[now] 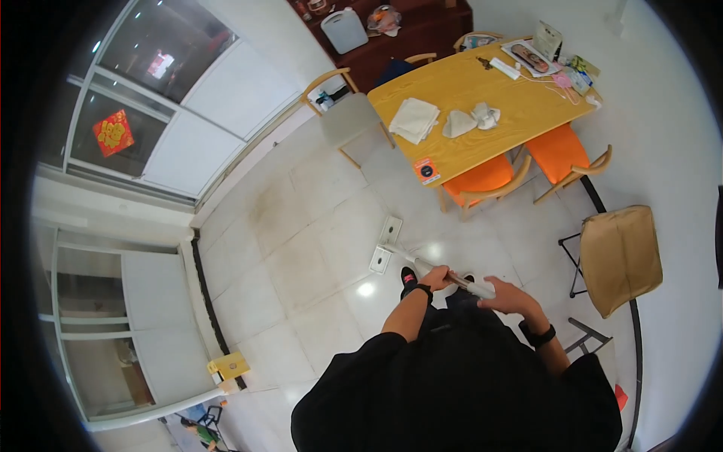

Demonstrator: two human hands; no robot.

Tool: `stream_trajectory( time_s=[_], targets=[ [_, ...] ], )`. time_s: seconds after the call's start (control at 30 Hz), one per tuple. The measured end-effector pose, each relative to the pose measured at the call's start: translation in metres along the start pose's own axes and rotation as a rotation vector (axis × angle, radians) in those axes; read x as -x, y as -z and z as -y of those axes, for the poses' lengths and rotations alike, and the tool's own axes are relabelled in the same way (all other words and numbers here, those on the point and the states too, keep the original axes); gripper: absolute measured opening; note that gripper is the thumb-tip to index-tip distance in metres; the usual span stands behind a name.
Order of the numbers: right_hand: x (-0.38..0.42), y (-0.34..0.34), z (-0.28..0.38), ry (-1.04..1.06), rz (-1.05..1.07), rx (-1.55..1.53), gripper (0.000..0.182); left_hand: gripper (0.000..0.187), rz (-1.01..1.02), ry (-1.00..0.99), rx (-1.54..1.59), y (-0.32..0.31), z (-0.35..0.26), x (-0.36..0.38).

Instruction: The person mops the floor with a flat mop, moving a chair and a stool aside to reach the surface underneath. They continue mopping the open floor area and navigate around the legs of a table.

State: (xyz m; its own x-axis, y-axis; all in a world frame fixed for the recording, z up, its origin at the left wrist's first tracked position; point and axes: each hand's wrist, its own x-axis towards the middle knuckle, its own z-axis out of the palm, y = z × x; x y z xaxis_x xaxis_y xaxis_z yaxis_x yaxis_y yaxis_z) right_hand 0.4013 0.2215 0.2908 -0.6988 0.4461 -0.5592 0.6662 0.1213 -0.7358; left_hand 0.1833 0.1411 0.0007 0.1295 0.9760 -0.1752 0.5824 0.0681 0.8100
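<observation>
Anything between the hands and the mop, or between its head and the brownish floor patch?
Nothing visible: the left hand grips the mop, the right hand is at its upper end, and only tiles separate mop head and brownish patch.

1. Two wooden chairs with orange seats point(480, 181) point(558, 154)
2. One wooden chair with a grey seat point(349, 120)
3. One rectangular yellow wooden table point(444, 84)
4. Three off-white cloth bundles point(413, 120) point(459, 124) point(486, 116) (one noticeably squarer and wider)
5. Two black wristbands point(426, 292) point(538, 334)
6. One red-and-gold diamond-shaped decoration point(114, 133)
</observation>
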Motion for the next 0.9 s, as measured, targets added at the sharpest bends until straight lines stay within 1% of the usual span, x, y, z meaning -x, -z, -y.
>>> stream_trajectory(
  time_s=[0.03,0.07,0.1,0.13,0.17,0.2,0.23,0.27,0.3,0.33,0.37,0.4,0.47,0.5,0.53,0.6,0.63,0.67,0.7,0.73,0.77,0.8,0.83,0.87,0.9],
  targets=[
    [0.006,-0.004,-0.019,0.012,0.005,-0.036,0.059,0.019,-0.102,-0.080,0.570,-0.054,0.060,-0.009],
    [0.009,-0.003,-0.029,0.001,-0.006,-0.037,0.059,0.015,0.024,-0.030,0.493,-0.051,0.043,-0.007],
    [0.013,-0.003,-0.037,-0.073,0.039,-0.043,0.057,0.013,-0.054,0.448,1.101,-0.038,0.000,-0.008],
    [0.018,-0.004,-0.041,-0.148,0.087,-0.051,0.055,0.013,-0.136,0.969,1.679,-0.026,-0.034,-0.010],
    [0.025,0.001,-0.031,-0.169,0.078,-0.059,0.051,0.013,-0.122,0.976,1.685,-0.027,-0.039,-0.010],
    [0.024,0.001,-0.030,-0.182,0.076,-0.059,0.051,0.013,-0.123,0.929,1.634,-0.031,-0.038,-0.010],
    [0.022,0.001,-0.031,-0.168,0.097,-0.037,0.051,0.015,-0.127,0.879,1.584,-0.033,-0.035,-0.009],
    [0.019,0.001,-0.030,-0.154,0.119,-0.017,0.050,0.015,-0.118,0.882,1.589,-0.031,-0.030,-0.005],
    [0.014,0.000,-0.027,-0.162,0.117,-0.017,0.050,0.014,-0.027,0.504,1.227,-0.031,-0.012,0.000],
    [0.007,-0.001,-0.022,-0.108,0.103,0.046,0.050,0.014,0.055,0.141,0.850,-0.036,0.008,0.001],
    [0.002,-0.003,-0.020,-0.053,0.091,0.110,0.049,0.013,0.066,0.050,0.606,-0.047,0.039,-0.004],
    [-0.005,-0.005,-0.020,-0.058,0.092,0.114,0.049,0.013,0.066,0.048,0.612,-0.037,0.032,-0.002],
    [-0.019,-0.011,-0.021,0.140,0.042,0.231,0.047,0.012,-0.035,0.123,0.719,-0.003,0.002,0.009],
    [-0.025,-0.013,-0.020,0.143,0.046,0.292,0.045,0.012,-0.113,0.106,0.619,-0.008,0.017,0.009],
    [-0.031,-0.015,-0.017,0.143,0.053,0.299,0.045,0.012,-0.121,0.107,0.625,0.003,0.007,0.015],
    [-0.040,-0.016,-0.015,0.184,0.137,0.267,0.046,0.018,-0.134,0.041,0.222,0.027,-0.012,0.025],
    [-0.049,-0.020,-0.024,0.166,0.137,0.290,0.046,0.019,-0.155,0.062,0.236,0.029,-0.008,0.025],
    [-0.065,-0.030,-0.035,0.182,0.153,0.270,0.047,0.019,-0.181,0.086,0.247,0.030,0.003,0.027],
    [-0.078,-0.037,-0.036,0.205,0.174,0.248,0.048,0.023,-0.215,0.134,0.133,0.018,0.032,0.025],
    [-0.089,-0.038,-0.017,0.207,0.195,0.262,0.048,0.027,-0.220,0.137,-0.049,0.019,0.055,0.028],
    [-0.101,-0.043,0.005,0.209,0.217,0.273,0.048,0.027,-0.291,0.156,-0.146,0.033,0.058,0.036],
    [-0.125,-0.057,0.001,0.249,0.218,0.222,0.049,0.024,-0.329,0.179,-0.081,0.040,0.078,0.042],
    [-0.147,-0.072,-0.005,0.286,0.217,0.169,0.049,0.024,-0.378,0.111,-0.025,0.050,0.099,0.053],
    [-0.154,-0.080,0.011,0.143,0.275,0.069,0.048,0.023,-0.365,0.174,0.193,0.071,0.101,0.068],
    [-0.161,-0.085,0.035,0.002,0.323,-0.029,0.048,0.027,-0.324,0.200,0.145,0.091,0.108,0.080]
  ],
)
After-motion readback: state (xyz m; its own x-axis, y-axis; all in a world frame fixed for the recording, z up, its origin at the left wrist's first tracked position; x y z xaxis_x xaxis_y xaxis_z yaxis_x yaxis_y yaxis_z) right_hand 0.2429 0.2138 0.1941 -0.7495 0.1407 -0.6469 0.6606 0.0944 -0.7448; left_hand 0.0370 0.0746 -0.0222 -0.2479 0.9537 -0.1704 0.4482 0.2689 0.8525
